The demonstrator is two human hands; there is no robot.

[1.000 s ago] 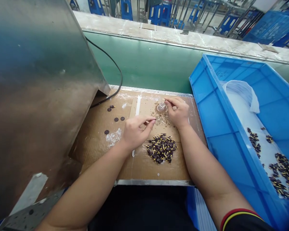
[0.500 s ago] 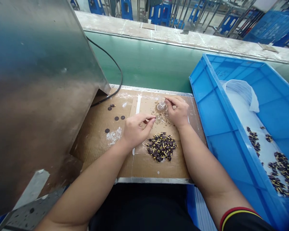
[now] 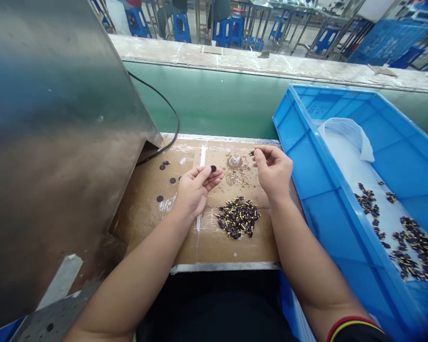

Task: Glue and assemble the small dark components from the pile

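Observation:
My left hand (image 3: 196,187) pinches a small dark round disc (image 3: 213,168) between thumb and fingertips, its palm partly turned up. To the right, my right hand (image 3: 274,168) is closed on a small dark part (image 3: 251,153) that pokes out past the fingertips; its exact kind is too small to tell. Between the hands a small clear dish (image 3: 235,160) stands on wet-stained cardboard. Nearer to me lies a heap of small dark parts with yellow ends (image 3: 238,217). Several loose dark discs (image 3: 160,198) lie left of my left hand.
A large metal housing (image 3: 64,118) rises on the left, with a black cable (image 3: 171,102) curving out behind it. On the right stands a blue crate (image 3: 335,190) with a white liner and more dark-and-yellow parts. A green belt (image 3: 214,99) runs behind the cardboard.
My left hand has turned over, bringing the disc into sight. My right hand has moved right, away from the clear dish, with the small part in its fingers. The view has shifted slightly.

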